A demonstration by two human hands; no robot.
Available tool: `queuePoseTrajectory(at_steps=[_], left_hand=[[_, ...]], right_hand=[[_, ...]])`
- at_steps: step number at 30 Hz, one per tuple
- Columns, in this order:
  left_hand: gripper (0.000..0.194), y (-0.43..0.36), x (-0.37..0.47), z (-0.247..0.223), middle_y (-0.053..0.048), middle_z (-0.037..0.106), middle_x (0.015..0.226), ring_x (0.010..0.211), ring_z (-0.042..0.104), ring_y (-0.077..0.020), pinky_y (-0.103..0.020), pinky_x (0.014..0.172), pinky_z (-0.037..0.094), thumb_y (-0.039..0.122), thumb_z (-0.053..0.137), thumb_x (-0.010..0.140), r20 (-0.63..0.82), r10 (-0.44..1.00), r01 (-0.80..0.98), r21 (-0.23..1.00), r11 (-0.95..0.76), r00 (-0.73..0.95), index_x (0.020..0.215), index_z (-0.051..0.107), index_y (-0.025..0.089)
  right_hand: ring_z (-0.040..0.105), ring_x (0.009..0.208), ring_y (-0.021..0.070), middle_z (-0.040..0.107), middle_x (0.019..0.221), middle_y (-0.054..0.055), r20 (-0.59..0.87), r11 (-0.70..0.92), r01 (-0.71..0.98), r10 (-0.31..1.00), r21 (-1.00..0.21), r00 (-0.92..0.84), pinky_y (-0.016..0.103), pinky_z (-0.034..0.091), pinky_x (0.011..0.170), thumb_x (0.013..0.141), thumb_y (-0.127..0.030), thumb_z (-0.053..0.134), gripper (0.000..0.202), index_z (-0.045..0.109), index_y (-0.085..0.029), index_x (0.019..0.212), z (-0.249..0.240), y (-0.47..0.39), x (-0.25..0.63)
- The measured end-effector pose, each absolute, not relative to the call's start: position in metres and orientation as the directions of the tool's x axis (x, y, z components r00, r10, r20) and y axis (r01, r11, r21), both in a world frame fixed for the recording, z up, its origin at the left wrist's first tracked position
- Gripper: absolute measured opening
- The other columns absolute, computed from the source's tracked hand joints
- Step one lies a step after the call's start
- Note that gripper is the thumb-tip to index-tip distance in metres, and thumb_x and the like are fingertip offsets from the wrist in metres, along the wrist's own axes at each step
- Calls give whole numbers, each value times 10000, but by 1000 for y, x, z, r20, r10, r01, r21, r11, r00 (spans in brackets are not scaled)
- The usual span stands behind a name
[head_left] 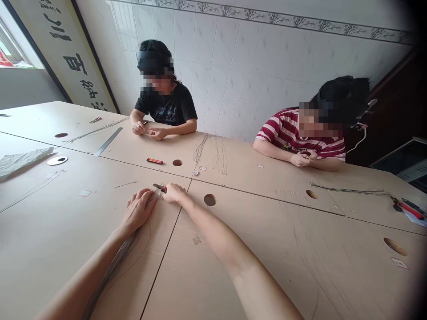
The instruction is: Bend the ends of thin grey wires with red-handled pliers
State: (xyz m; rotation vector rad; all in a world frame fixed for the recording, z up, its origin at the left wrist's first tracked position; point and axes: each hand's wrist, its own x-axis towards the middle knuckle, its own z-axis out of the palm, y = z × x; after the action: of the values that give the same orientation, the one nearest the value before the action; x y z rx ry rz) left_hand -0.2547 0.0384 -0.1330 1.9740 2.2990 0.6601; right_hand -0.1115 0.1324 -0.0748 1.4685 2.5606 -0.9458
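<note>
My left hand (140,208) lies over a bundle of thin dark cords (115,262), its fingers closed around the upper part. The loose lengths trail down beside my left forearm toward the bottom edge. Just right of it, my right hand (174,194) is closed on a small tool with red on it and a dark metal tip (157,186). That tip points left, over small shiny pieces at the cords' upper end. Whether it touches them cannot be made out.
Across the table (207,249) sit a person in black (167,106) and a person in striped red (283,129). A red lighter-like object (155,161), a steel ruler (109,141), a white spool (57,161), more cords (348,190) and red-handled pliers (410,208) lie about.
</note>
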Motion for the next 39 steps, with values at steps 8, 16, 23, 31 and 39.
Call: queuePoseTrajectory(at_steps=[8, 16, 23, 31, 39], left_hand=[[407, 38, -254, -134, -97, 575, 1363, 1223, 492, -347, -527, 990, 412, 443, 385, 938, 245, 951, 932, 349, 96, -190, 1208, 608, 236], [421, 42, -262, -139, -99, 591, 1353, 1231, 507, -326, -492, 996, 420, 430, 366, 947, 239, 942, 903, 412, 123, -237, 1225, 600, 216], [441, 46, -267, -144, -114, 615, 1325, 1205, 532, -340, -493, 973, 438, 464, 414, 911, 264, 928, 885, 449, 123, -263, 1216, 619, 220], [416, 46, -273, -148, -124, 641, 1262, 1117, 601, -323, -479, 946, 474, 457, 442, 886, 332, 919, 879, 475, 33, -214, 1167, 628, 213], [370, 44, -265, -153, -75, 611, 1297, 1124, 617, -258, -421, 993, 460, 477, 442, 925, 398, 908, 893, 446, -68, -129, 1080, 694, 255]], right_hand=[[619, 1085, 239, 615, 1231, 96, -268, 339, 806, 820, -485, -506, 462, 520, 925, 957, -353, 593, 325, 596, -158, 1217, -74, 135, -111], [633, 1050, 227, 632, 1194, 89, -246, 448, 767, 766, -459, -594, 446, 531, 904, 956, -351, 597, 305, 610, -154, 1188, -76, 130, -99], [611, 1103, 243, 612, 1241, 95, -197, 550, 739, 734, -388, -650, 476, 508, 944, 954, -340, 599, 312, 604, -159, 1208, -80, 121, -103], [614, 1093, 240, 609, 1244, 96, -174, 582, 724, 723, -370, -669, 466, 517, 932, 958, -339, 594, 314, 599, -162, 1216, -83, 122, -104], [636, 1038, 224, 626, 1203, 91, -244, 548, 731, 705, -407, -665, 438, 541, 888, 961, -348, 590, 310, 601, -156, 1204, -71, 126, -95]])
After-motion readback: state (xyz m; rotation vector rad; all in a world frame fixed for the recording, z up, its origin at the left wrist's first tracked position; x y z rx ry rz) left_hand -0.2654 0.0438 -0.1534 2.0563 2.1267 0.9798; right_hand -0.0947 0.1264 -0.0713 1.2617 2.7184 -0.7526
